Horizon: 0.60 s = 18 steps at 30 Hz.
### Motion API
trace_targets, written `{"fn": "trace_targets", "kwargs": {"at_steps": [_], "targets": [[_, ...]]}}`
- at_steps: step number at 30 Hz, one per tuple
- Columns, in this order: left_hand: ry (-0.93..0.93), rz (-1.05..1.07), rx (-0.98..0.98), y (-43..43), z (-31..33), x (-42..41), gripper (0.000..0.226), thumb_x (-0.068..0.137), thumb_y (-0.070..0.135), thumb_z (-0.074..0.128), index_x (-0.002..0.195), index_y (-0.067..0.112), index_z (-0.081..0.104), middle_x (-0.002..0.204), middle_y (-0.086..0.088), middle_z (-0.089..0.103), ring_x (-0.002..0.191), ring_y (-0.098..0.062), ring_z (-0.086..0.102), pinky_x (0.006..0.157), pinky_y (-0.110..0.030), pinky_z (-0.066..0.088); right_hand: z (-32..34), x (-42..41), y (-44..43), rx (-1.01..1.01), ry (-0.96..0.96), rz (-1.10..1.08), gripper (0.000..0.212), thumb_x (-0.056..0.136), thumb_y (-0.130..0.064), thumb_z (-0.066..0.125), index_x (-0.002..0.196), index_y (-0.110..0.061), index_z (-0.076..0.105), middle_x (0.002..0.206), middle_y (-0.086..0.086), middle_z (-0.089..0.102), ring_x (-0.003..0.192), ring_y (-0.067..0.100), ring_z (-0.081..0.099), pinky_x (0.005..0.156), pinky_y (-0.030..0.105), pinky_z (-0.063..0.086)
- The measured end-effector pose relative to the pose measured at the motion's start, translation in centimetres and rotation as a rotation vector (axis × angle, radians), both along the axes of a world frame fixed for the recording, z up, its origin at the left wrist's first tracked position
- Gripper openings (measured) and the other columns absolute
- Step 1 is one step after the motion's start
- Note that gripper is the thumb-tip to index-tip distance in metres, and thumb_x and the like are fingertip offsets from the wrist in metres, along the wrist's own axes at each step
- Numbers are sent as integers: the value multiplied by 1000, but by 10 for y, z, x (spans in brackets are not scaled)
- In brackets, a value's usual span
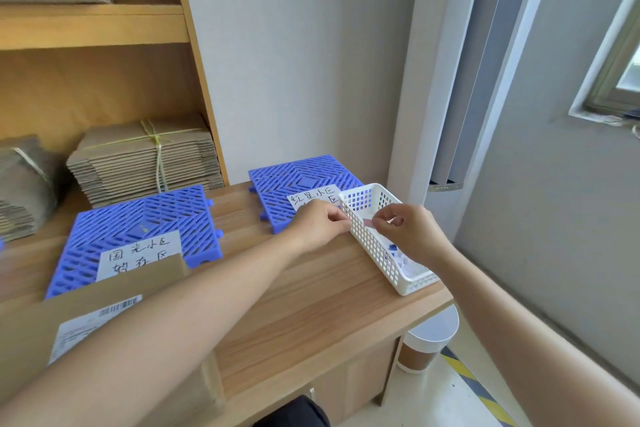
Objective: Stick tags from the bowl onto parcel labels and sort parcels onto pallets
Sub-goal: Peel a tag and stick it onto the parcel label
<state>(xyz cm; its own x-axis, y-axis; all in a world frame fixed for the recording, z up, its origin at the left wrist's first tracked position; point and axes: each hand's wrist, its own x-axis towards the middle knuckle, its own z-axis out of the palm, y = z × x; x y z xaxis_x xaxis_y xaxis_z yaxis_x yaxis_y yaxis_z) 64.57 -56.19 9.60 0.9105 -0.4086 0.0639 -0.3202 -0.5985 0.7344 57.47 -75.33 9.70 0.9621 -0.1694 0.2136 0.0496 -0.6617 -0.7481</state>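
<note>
Your right hand over white basket, fingertips pinching pink tag. Your left hand at basket's left rim, fingers curled; grip unclear. Basket hugs desk's right edge; bare wood left of basket; parcel farther left.

on the left blue pallet we read a handwritten paper sign: 国光小区 over 暂存区. the right blue pallet bears a second paper sign reading 红星小区, with its lower line hidden behind the left hand. the parcel label shows a barcode, but its print is too small for us to read.
</note>
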Motion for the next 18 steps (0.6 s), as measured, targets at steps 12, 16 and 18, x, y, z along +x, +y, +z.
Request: {"fn": "trace_targets", "kwargs": {"at_steps": [12,16,18], "targets": [[32,303,-83,211,10,-41,10,90,24,72,82,19,76,89,4,76,86,-14,71,71,-26,54,10,18,183,-62,-90,369,12,92,-17,66,82,-14,72,45,-29,49,46,-4,49,48,10,34],[-1,412,-95,272,2,-59,13,88,29,75,75,25,76,83,12,75,80,-8,66,78,-28,49,-2,24,237,-108,-116,445,13,91,-17,65,79,-17,71,54,-31,56,57,-7,53,56,9,37],[-5,439,-75,297,-1,-68,9,89,29,74,82,25,77,84,15,73,83,-4,65,84,-26,49,-9,26,261,-129,-135,490,13,90,-19,66,78,-22,71,59,-24,60,62,-6,56,58,10,38]]}}
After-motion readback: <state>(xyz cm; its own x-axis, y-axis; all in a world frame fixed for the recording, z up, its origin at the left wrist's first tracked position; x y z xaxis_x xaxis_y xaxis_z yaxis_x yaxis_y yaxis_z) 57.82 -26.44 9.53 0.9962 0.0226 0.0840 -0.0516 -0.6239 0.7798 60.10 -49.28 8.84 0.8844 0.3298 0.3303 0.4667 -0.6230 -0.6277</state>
